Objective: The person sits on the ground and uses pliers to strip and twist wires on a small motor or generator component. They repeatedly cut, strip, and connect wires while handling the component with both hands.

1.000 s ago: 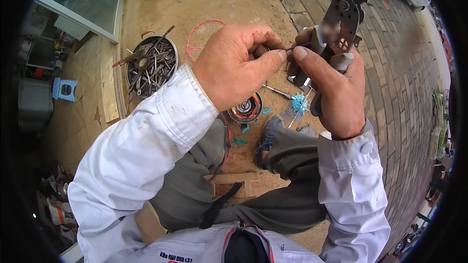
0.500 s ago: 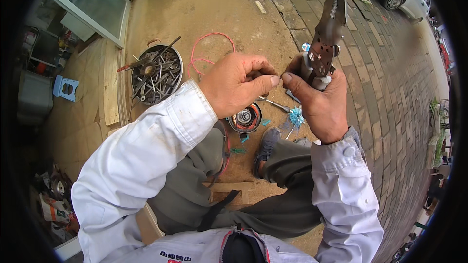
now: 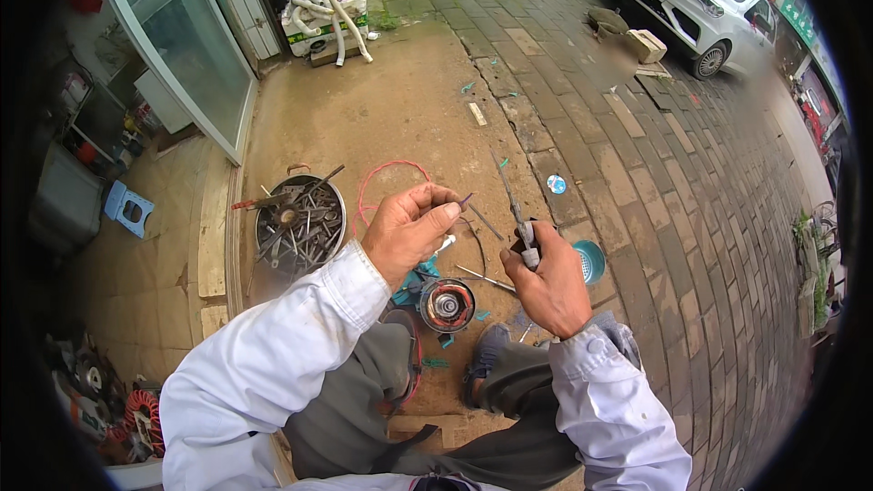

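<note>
My left hand pinches a thin purple-dark wire between thumb and fingers. To its right, my right hand grips a long metal plier-like tool with grey handles, its jaws pointing away from me. Below the gap between my hands sits a round motor part with red-and-copper windings and a metal centre. A thin metal rod and crumpled teal material lie beside it. A turquoise perforated bowl is right of my right hand.
At left stand a metal basin heaped with tools, a blue stool and an open glass door. A red wire loop lies on the concrete. Ahead are white tubes and, on the brick paving, a parked white car.
My hands have moved apart, the left one holding the wire. The tool in my right hand has turned edge-on and lowered. My view has tilted up toward the street.
</note>
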Motion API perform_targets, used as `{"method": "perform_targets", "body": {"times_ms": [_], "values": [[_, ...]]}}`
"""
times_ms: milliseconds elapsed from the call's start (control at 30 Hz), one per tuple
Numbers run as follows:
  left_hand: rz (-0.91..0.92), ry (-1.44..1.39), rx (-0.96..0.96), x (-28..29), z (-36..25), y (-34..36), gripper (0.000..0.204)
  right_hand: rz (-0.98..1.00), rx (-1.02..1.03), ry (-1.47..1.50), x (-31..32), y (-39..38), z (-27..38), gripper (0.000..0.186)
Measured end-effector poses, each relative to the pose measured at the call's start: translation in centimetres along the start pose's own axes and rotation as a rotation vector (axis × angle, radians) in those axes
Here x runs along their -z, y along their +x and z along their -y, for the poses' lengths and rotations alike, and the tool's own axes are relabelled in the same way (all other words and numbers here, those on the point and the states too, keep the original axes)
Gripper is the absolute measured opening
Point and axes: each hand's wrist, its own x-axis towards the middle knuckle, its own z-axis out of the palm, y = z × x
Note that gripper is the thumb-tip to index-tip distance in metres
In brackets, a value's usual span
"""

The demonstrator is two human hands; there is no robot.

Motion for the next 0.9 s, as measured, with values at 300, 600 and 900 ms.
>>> {"method": "perform_targets", "body": {"times_ms": [300, 600, 900], "values": [[-0.041, 0.044, -0.102, 1.3, 0.5, 0.2, 0.019, -0.028, 0.232, -0.305, -0.9, -0.5, -1.1, 0.037], [-0.017, 0.041, -0.131, 1.4, 0.8, 0.4, 0.021, -0.215, 0.372, -0.5, -0.9, -0.5, -1.2, 0.046], [-0.04, 0.12, -0.123, 1.1, 0.5, 0.2, 0.021, -0.211, 0.371, -0.485, -0.9, -0.5, -1.1, 0.046]]}}
